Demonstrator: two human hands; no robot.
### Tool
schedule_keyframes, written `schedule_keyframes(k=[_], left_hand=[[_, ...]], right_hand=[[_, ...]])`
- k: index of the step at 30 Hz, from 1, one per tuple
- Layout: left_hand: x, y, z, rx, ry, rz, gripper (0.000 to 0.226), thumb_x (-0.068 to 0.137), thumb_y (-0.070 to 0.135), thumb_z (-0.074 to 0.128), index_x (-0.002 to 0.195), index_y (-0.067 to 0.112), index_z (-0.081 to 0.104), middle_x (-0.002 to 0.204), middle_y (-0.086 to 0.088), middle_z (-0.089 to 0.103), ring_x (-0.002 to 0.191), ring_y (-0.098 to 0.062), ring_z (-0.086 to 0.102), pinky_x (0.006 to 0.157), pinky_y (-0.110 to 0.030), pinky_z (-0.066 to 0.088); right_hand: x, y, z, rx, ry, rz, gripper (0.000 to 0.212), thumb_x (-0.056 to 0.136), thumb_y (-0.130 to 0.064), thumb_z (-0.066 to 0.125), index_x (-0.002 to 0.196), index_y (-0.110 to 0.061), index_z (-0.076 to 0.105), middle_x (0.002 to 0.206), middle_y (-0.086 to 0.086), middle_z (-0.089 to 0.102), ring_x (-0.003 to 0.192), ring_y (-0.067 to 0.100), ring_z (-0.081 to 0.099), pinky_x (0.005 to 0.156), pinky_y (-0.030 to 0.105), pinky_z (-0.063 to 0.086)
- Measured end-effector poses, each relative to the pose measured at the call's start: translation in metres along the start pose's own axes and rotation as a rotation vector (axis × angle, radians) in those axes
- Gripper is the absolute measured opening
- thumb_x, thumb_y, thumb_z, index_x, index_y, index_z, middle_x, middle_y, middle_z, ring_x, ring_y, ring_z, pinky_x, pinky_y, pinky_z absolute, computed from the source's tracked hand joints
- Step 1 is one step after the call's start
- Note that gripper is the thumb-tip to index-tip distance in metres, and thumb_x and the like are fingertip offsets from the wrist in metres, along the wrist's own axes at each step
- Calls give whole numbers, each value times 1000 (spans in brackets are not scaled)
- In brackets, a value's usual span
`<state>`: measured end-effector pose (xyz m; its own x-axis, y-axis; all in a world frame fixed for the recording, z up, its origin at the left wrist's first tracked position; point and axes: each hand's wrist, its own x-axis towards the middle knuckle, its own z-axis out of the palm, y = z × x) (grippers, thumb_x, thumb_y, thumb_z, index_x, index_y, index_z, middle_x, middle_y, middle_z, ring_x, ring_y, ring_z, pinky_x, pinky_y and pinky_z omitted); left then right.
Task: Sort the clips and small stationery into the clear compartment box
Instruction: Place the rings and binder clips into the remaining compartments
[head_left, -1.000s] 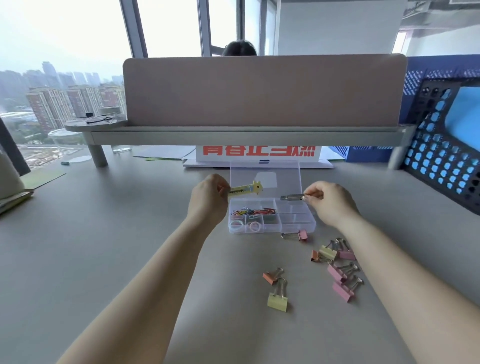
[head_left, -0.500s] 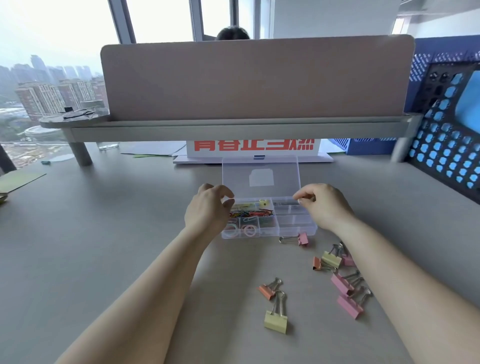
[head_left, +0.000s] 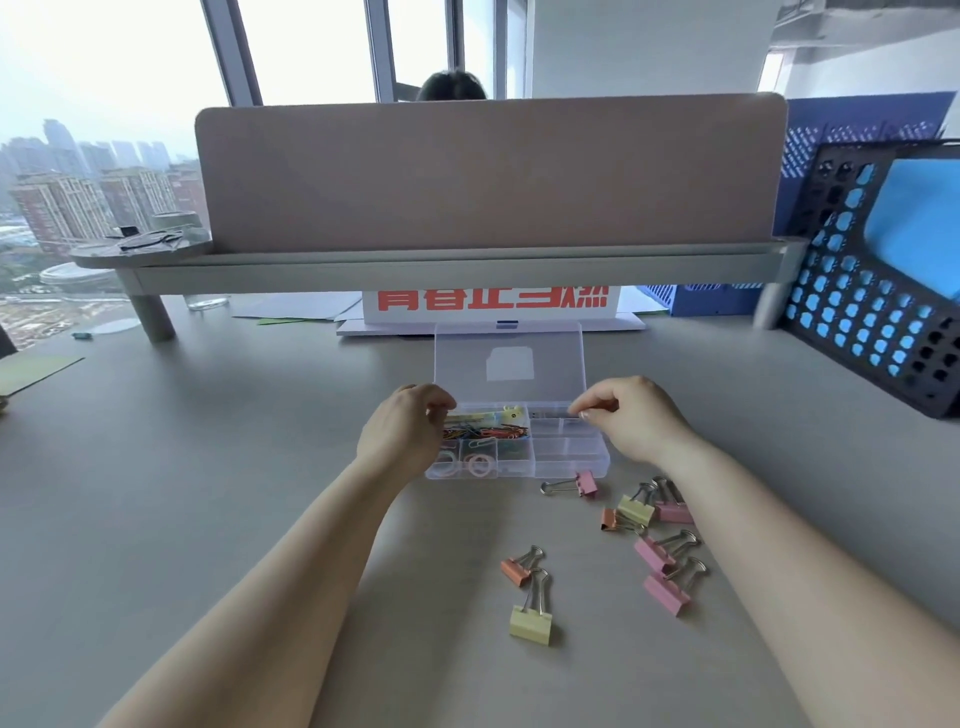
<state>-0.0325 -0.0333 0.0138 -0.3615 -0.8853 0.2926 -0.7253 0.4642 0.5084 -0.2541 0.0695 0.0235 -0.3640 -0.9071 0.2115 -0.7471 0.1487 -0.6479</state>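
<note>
Both hands, left hand (head_left: 402, 434) and right hand (head_left: 631, 415), pinch, seemingly on small items, over the compartment box (head_left: 569, 457) at frame centre; release low, inside the dividers.

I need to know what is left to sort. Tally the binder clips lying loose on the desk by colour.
Pink binder clips with wire handles: 4
Yellow binder clips: 2
Orange binder clips: 2
Total: 8

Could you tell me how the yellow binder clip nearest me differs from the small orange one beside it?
The yellow clip is clearly bigger than the orange clip. The yellow clip lies nearer the person, the orange clip nearer the box. Both rest loose on the desk, handles pointing away.
</note>
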Motion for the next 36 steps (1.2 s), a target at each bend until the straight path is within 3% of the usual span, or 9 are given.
schedule_keyframes(k=[3,6,8,10,13,18,22,29,36], left_hand=[[-13,3,-10,-18,48,0,22,95,26,49,113,30,61,126,3,55,108,-21,57,83,-34,49],[-37,12,-22,-53,63,45,10,90,32,57,100,32,61,109,6,56,95,-14,59,72,-27,44],[-56,21,-27,-112,-36,102,6,86,36,63,88,31,60,94,11,59,83,-9,58,65,-21,42],[-74,30,-29,-151,-201,134,16,82,42,66,85,26,64,85,15,59,74,-4,54,62,-17,41],[-90,40,-27,-103,-396,163,28,75,52,68,91,29,65,87,17,56,76,-1,53,68,-19,44],[-95,44,-26,-86,-479,201,34,75,50,70,98,26,66,89,14,56,74,1,53,64,-14,39],[-97,41,-31,-17,-573,245,40,69,56,73,98,32,61,93,14,55,78,-2,52,71,-18,43],[-95,40,-23,26,-444,273,25,79,45,66,96,29,58,88,15,54,74,-5,51,72,-23,45],[-92,39,-15,-20,-275,187,29,82,55,58,97,31,57,91,16,54,77,-9,52,70,-28,46]], right_hand=[[-13,1,-7,107,54,9,18,90,-8,59,98,-17,73,101,0,70,95,16,61,84,25,44],[-33,1,-14,167,74,-32,11,86,-11,66,85,-21,70,84,-5,69,79,12,60,74,26,46],[-49,-1,-17,153,30,-70,10,82,-13,69,77,-21,68,78,-6,66,71,8,56,70,24,44],[-62,-2,-16,112,-33,-98,8,79,-17,73,76,-23,68,81,-7,64,72,8,57,71,23,45],[-73,-5,-13,-2,-103,-114,8,75,-26,77,81,-26,72,82,-9,57,77,8,57,75,26,47],[-78,-12,-18,-169,-145,-109,5,76,-30,73,79,-32,69,81,-12,58,83,10,59,82,35,51],[-82,-11,-20,-133,-178,-62,4,78,-27,68,77,-29,64,71,-11,69,73,8,67,79,35,55],[-83,-11,-19,-90,-204,-35,8,78,-25,67,84,-28,62,79,-10,69,78,8,68,81,35,55],[-84,-13,-19,-36,-222,-26,9,78,-20,67,86,-23,62,83,-6,71,78,10,70,81,32,55]])
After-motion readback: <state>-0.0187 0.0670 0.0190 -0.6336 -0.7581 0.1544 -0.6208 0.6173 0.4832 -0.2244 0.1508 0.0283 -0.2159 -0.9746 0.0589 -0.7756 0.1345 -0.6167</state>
